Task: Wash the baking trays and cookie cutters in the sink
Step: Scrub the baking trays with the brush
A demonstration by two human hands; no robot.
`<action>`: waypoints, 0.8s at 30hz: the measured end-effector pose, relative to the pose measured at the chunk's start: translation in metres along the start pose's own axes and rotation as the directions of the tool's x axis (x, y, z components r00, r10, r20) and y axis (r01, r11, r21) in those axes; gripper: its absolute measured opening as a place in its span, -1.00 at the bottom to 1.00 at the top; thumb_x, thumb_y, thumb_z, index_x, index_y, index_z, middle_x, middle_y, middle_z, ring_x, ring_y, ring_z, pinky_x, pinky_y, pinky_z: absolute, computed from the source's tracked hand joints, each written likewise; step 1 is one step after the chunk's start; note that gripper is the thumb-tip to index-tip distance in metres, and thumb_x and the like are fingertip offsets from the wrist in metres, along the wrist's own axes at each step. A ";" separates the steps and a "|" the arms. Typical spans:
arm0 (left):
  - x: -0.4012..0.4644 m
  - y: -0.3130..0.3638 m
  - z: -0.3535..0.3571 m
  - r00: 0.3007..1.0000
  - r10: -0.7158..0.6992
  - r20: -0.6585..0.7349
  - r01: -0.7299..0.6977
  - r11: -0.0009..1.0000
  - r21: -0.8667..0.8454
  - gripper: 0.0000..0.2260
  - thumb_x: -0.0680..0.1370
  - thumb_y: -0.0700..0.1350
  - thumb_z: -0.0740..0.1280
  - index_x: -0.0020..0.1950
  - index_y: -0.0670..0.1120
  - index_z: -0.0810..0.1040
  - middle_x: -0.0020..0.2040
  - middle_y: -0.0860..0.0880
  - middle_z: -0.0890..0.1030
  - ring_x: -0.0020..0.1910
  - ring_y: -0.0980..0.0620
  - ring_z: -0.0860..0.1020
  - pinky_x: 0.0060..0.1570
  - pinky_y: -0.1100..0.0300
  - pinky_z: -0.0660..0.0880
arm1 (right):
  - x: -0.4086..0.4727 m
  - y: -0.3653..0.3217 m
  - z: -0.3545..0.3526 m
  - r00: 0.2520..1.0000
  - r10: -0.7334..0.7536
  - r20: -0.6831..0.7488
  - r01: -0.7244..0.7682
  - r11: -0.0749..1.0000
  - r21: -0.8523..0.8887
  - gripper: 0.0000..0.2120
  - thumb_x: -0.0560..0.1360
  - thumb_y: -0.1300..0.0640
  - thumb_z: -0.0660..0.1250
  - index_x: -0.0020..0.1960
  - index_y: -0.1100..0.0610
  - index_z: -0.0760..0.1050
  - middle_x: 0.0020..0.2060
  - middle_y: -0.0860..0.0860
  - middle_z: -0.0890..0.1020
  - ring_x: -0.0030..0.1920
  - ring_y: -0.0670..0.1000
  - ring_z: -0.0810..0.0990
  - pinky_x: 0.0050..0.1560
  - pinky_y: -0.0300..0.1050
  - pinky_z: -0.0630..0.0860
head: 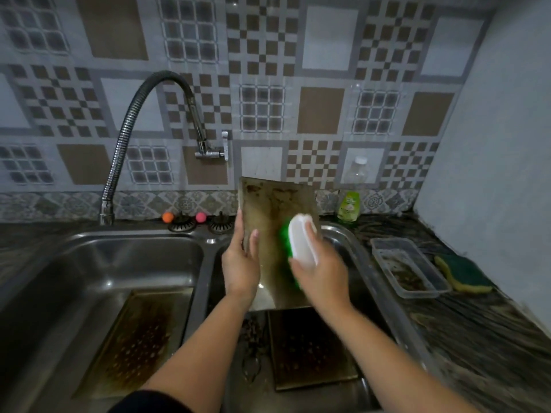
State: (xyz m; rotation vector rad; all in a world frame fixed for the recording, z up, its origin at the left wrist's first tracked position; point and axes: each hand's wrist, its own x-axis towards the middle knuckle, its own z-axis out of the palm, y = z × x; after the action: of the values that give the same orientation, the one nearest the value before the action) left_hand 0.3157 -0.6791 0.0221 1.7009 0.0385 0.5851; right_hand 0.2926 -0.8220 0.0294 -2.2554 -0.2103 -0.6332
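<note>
The light was dim. Bright spots were seen on the sink [125,251] rim. Around the sink, edges were bent and blurred.

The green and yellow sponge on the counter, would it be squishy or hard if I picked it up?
The sponge probably squishes and bends easily: its yellow edge already curves in waves. It looks light for its size. Lying flat on the counter, it is unlikely to roll.

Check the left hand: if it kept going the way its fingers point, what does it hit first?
Left hand grips the upright baking tray, fingers pointing up and back. Past the tray edge, likely the tiled wall; depth unclear.
</note>
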 end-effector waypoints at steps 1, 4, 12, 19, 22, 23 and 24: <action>-0.005 0.003 0.005 0.999 -0.002 0.034 0.003 1.000 -0.025 -0.54 0.64 -0.08 0.21 0.53 0.13 0.19 0.16 0.33 0.48 0.01 0.60 0.43 -0.02 0.63 0.35 | 0.024 -0.004 -0.005 0.998 0.025 -0.053 -0.026 1.000 -0.016 -0.25 0.45 0.06 0.43 0.53 -0.07 0.13 0.33 0.06 0.48 0.23 0.07 0.51 0.18 -0.14 0.44; -0.017 0.011 0.021 0.996 -0.003 0.094 0.009 0.997 -0.070 -0.57 0.66 -0.10 0.18 0.51 0.12 0.21 -0.03 0.49 0.45 -0.04 0.62 0.44 -0.08 0.63 0.36 | 0.080 -0.016 -0.018 0.995 0.056 -0.082 -0.062 0.996 -0.071 -0.29 0.49 0.03 0.38 0.54 -0.05 0.11 0.25 0.07 0.51 0.16 0.07 0.52 0.04 -0.16 0.47; 0.015 -0.003 -0.014 0.997 0.005 -0.075 -0.004 1.000 0.009 -0.57 0.67 -0.07 0.12 0.54 0.13 0.19 0.34 0.10 0.48 0.22 0.26 0.48 0.22 0.32 0.41 | -0.036 -0.020 0.026 0.977 -0.154 0.146 0.122 0.971 0.206 -0.25 0.44 0.11 0.43 0.51 -0.10 0.14 0.40 -0.13 0.37 0.37 -0.15 0.36 0.36 -0.33 0.25; -0.004 -0.004 -0.009 0.999 0.021 0.046 -0.019 0.999 -0.035 -0.58 0.67 -0.18 0.11 0.53 0.08 0.22 0.19 0.49 0.35 0.11 0.65 0.32 0.08 0.64 0.24 | 0.077 -0.063 0.023 0.998 -0.048 0.038 0.047 0.999 0.018 -0.33 0.51 0.04 0.35 0.53 -0.07 0.14 0.31 0.00 0.49 0.23 0.00 0.49 0.13 -0.23 0.42; 0.008 -0.005 -0.020 1.000 -0.011 -0.016 0.011 1.000 -0.029 -0.58 0.68 -0.15 0.10 0.54 0.08 0.20 0.32 0.26 0.38 0.21 0.47 0.36 0.14 0.56 0.28 | 0.050 -0.064 0.035 0.992 -0.052 0.114 0.044 0.997 0.071 -0.31 0.49 0.05 0.38 0.52 -0.09 0.14 0.32 -0.01 0.49 0.24 -0.01 0.50 0.20 -0.19 0.44; 0.013 -0.006 -0.028 0.998 -0.027 -0.055 0.026 1.000 -0.013 -0.58 0.68 -0.15 0.10 0.54 0.07 0.20 0.29 0.24 0.40 0.17 0.44 0.37 0.10 0.57 0.29 | 0.026 -0.058 0.043 0.988 -0.070 0.137 0.053 0.991 0.120 -0.30 0.47 0.07 0.40 0.52 -0.09 0.15 0.32 -0.05 0.49 0.26 -0.04 0.49 0.22 -0.27 0.40; 0.018 -0.009 -0.036 0.995 -0.034 -0.097 0.036 0.999 0.010 -0.58 0.68 -0.15 0.09 0.54 0.07 0.19 0.23 0.24 0.41 0.10 0.45 0.38 0.03 0.60 0.30 | 0.000 -0.053 0.048 0.983 -0.091 0.161 0.060 0.981 0.183 -0.27 0.45 0.09 0.42 0.51 -0.11 0.15 0.33 -0.11 0.45 0.29 -0.09 0.46 0.25 -0.36 0.33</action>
State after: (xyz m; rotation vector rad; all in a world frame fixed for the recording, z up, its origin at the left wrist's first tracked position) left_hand 0.3197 -0.6386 0.0238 1.6790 0.1406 0.6415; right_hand 0.2930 -0.7505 0.0354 -2.1362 -0.4222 -0.4432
